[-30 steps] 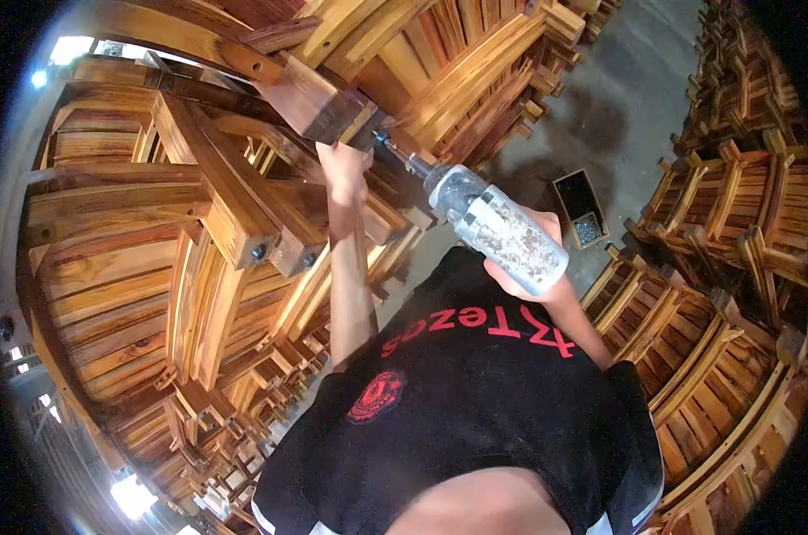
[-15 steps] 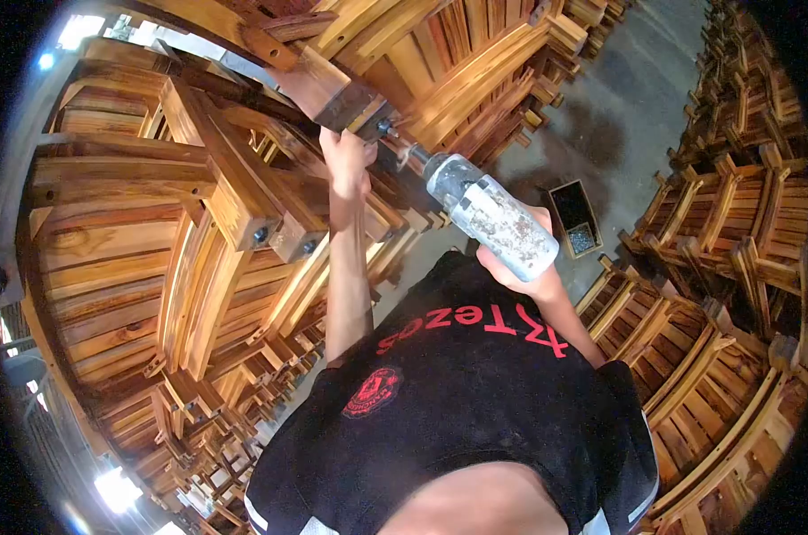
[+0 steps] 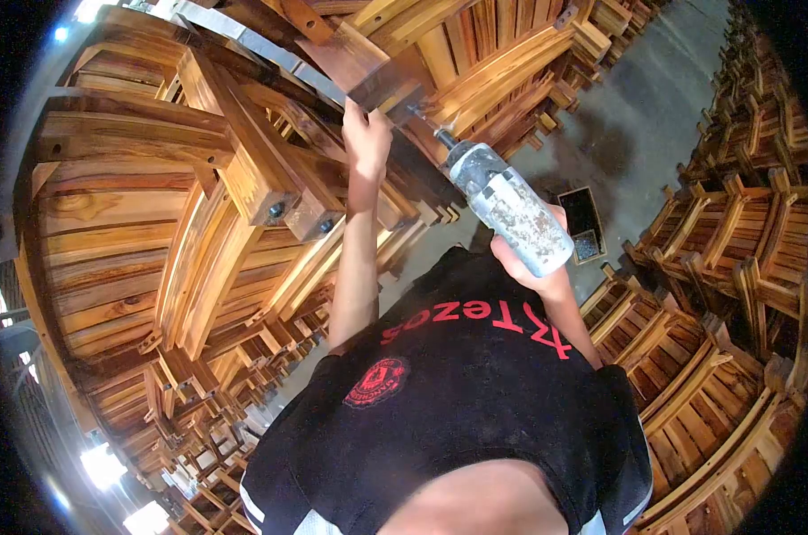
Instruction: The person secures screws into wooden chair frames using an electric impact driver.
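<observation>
My right hand (image 3: 533,267) is wrapped round the rear of a clear-bodied power tool (image 3: 520,218), whose dark chuck points up and left. The tool's tip is close to the end of a square wooden post (image 3: 359,67); blur hides whether they touch. My left hand (image 3: 366,138) is closed just below that post end, against the wood, and what its fingers grip is hidden. Left of it, two more post ends each carry a dark bolt (image 3: 276,210).
Slatted wooden furniture (image 3: 110,223) is stacked at the left, with more wooden pieces (image 3: 689,357) in rows at the right. A box (image 3: 582,223) with small parts sits on the grey floor (image 3: 645,116). Bright lights (image 3: 103,465) show at the lower left.
The tool and my right hand have shifted slightly right in view. My left hand and the post appear further right too, and the whole scene has moved a little with the camera.
</observation>
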Demonstrator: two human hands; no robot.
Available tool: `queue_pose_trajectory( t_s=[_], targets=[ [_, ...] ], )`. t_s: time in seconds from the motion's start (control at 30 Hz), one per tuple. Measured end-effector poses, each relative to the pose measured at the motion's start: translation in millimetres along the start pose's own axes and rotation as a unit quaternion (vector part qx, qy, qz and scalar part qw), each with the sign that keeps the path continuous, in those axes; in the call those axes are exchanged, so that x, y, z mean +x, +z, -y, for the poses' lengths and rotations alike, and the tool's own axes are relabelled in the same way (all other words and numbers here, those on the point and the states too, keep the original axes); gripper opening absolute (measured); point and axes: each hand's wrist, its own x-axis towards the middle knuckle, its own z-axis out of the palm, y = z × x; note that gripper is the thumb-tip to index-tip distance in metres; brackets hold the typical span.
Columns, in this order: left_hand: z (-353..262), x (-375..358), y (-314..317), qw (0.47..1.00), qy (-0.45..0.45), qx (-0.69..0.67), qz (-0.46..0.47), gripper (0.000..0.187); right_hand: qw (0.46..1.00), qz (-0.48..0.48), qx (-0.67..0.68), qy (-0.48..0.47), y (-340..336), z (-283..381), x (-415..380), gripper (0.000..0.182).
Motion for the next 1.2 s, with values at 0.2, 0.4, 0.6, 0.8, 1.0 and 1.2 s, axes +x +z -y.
queue_pose_trajectory(
  t_s=[0.2, 0.4, 0.6, 0.8, 1.0, 1.2],
  targets=[
    [12.9, 4.4, -1.6, 0.998, 0.021, 0.054, -0.019, 0.034, 1.000, 0.004, -0.005, 0.017, 1.6, 0.3, -1.1, 0.042],
    [24.5, 5.1, -0.3, 1.000, 0.019, -0.002, -0.005, 0.039, 0.999, 0.012, -0.037, 0.002, 2.6, 2.4, -1.4, 0.040],
    [-17.8, -56.7, 3.5, 0.852, -0.277, -0.443, 0.027, 0.039, 0.999, -0.010, -0.036, -0.013, 4.1, 3.2, -0.6, 0.040],
    [-9.4, -84.0, -17.2, 0.689, -0.384, -0.591, 0.169, 0.037, 0.998, -0.047, -0.043, -0.009, 7.6, 11.4, 0.9, 0.036],
    [-5.9, -81.4, -21.7, 0.703, -0.348, -0.578, 0.223, 0.044, 0.999, -0.046, 0.009, -0.005, 11.0, 7.6, -2.5, 0.017],
    [-9.7, -83.2, -20.2, 0.759, -0.337, -0.504, 0.237, 0.040, 0.997, -0.050, -0.034, -0.040, 13.8, 0.5, -1.4, 0.021]
  ],
)
